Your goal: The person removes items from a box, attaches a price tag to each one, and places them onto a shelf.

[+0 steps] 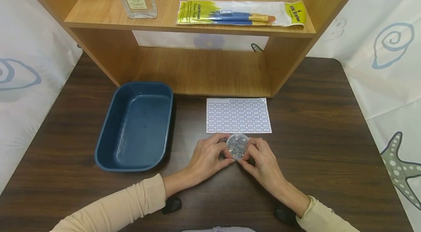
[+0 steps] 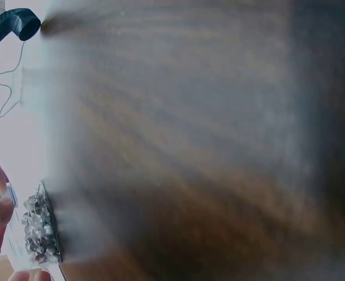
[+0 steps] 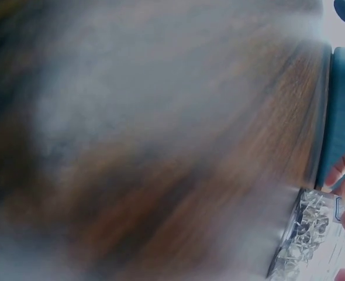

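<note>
A small round clear tub [image 1: 238,146] stands on the dark table, filled with shiny metal pieces that look like thumbtacks. My left hand [image 1: 208,153] grips its left side, thumb toward me and fingers bent round the wall. From the right, my right hand [image 1: 264,162] holds the tub with thumb and fingers. Both wrist views show the tacks [image 2: 39,228] through the clear wall. On that wall sits a small blue-edged label [image 3: 338,209], with fingertips touching it. Just beyond the tub lies a white sheet of blue-framed labels [image 1: 238,116].
A blue plastic basin [image 1: 141,133] stands left of my hands. Behind is a wooden shelf unit [image 1: 204,71]; its upper board carries a labelled glass bottle [image 1: 136,0] and a packet of paint brushes [image 1: 241,13]. White patterned cloth [image 1: 388,89] hangs around the table [image 1: 329,144].
</note>
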`<move>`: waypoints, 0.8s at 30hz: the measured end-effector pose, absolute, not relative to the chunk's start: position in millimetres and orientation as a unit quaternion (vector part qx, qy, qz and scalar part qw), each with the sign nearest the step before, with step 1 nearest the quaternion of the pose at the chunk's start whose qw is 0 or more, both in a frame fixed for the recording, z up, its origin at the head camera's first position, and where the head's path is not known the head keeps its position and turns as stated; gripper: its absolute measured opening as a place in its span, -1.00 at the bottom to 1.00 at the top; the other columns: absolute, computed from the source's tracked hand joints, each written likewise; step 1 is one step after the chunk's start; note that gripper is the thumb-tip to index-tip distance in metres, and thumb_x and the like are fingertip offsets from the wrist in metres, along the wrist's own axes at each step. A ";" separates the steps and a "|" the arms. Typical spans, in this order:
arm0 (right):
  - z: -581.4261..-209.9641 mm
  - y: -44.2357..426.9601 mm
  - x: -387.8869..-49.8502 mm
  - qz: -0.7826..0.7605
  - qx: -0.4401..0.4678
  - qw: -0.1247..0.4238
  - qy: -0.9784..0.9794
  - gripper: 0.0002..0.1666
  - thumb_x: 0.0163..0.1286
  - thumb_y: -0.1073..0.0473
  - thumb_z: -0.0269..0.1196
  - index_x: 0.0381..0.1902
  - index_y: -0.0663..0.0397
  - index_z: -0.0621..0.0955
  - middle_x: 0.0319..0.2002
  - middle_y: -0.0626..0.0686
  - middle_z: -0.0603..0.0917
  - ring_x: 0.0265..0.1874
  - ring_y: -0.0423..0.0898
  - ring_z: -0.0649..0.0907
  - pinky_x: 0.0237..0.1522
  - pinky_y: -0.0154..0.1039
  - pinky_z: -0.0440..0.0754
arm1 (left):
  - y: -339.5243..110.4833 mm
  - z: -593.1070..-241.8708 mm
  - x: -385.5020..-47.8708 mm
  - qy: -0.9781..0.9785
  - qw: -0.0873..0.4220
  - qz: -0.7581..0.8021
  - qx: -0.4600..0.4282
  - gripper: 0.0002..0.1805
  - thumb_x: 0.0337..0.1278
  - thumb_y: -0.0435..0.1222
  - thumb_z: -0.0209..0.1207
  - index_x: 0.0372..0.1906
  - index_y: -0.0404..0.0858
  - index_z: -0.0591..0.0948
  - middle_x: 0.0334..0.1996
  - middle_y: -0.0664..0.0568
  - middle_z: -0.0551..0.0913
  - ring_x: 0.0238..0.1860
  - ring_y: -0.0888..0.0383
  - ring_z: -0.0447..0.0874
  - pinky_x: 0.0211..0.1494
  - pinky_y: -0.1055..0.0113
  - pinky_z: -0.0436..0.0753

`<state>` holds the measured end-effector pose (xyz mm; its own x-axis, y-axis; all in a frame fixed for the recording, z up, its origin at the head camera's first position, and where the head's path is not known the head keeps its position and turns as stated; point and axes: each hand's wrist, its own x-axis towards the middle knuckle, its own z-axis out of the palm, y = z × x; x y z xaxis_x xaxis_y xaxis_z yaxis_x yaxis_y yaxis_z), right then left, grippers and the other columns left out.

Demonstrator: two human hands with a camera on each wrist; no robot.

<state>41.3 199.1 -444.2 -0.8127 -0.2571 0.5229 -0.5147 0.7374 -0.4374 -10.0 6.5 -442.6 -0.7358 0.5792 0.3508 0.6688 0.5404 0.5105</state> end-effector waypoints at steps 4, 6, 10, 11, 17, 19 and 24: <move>-444.7 199.7 40.5 0.296 0.218 0.222 -0.903 -0.46 -0.31 0.40 0.56 -0.55 0.04 0.40 -0.29 0.02 0.49 -0.23 -0.09 0.50 -0.29 -0.18 0.52 | 5.9 -442.6 -14.4 -0.868 0.085 -0.320 -0.369 -0.66 -0.41 -0.11 0.52 -0.58 -0.07 0.54 -0.09 0.07 0.65 -0.20 0.18 0.65 -0.27 0.33 0.59; -444.8 200.2 40.2 0.300 0.220 0.223 -0.901 -0.46 -0.32 0.41 0.56 -0.54 0.05 0.40 -0.30 0.02 0.48 -0.24 -0.11 0.50 -0.30 -0.21 0.51 | 5.5 -443.4 -17.1 -0.866 0.090 -0.318 -0.376 -0.58 -0.43 -0.08 0.52 -0.48 -0.11 0.51 -0.17 0.09 0.65 -0.26 0.19 0.63 -0.29 0.33 0.58; -444.8 201.5 39.4 0.306 0.221 0.225 -0.898 -0.45 -0.33 0.41 0.56 -0.50 0.07 0.41 -0.31 0.01 0.45 -0.27 -0.13 0.50 -0.32 -0.25 0.52 | 5.2 -445.3 -22.8 -0.858 0.093 -0.317 -0.394 -0.38 -0.41 -0.03 0.51 -0.16 -0.18 0.51 -0.22 0.08 0.61 -0.29 0.19 0.59 -0.28 0.32 0.58; -444.8 201.9 39.1 0.306 0.221 0.225 -0.898 -0.44 -0.34 0.41 0.57 -0.50 0.07 0.41 -0.31 0.01 0.45 -0.27 -0.14 0.50 -0.33 -0.26 0.52 | 5.1 -445.9 -24.2 -0.854 0.092 -0.319 -0.401 -0.32 -0.41 -0.03 0.50 -0.07 -0.20 0.50 -0.22 0.07 0.60 -0.28 0.19 0.58 -0.27 0.31 0.58; -444.0 205.5 36.1 0.306 0.230 0.217 -0.898 -0.41 -0.35 0.39 0.58 -0.46 0.09 0.40 -0.30 0.01 0.44 -0.28 -0.14 0.54 -0.34 -0.26 0.57 | 4.3 -448.7 -31.4 -0.835 0.066 -0.332 -0.433 -0.22 -0.40 -0.09 0.51 0.09 -0.27 0.51 -0.10 0.01 0.56 -0.14 0.17 0.56 -0.10 0.33 0.60; -443.1 207.4 35.1 0.308 0.233 0.208 -0.899 -0.41 -0.33 0.37 0.58 -0.45 0.09 0.40 -0.29 0.01 0.44 -0.27 -0.13 0.55 -0.35 -0.26 0.59 | 3.8 -448.5 -32.5 -0.837 0.036 -0.335 -0.431 -0.23 -0.35 -0.09 0.49 0.11 -0.25 0.49 -0.05 0.01 0.56 -0.08 0.17 0.58 -0.05 0.33 0.60; -438.4 214.8 30.5 0.324 0.253 0.195 -0.891 -0.42 -0.34 0.35 0.57 -0.41 0.09 0.42 -0.25 0.00 0.46 -0.23 -0.12 0.56 -0.28 -0.31 0.60 | 2.6 -446.2 -33.1 -0.840 -0.028 -0.343 -0.419 -0.20 -0.23 -0.09 0.45 0.21 -0.25 0.43 0.03 -0.03 0.58 0.01 0.13 0.59 0.03 0.30 0.59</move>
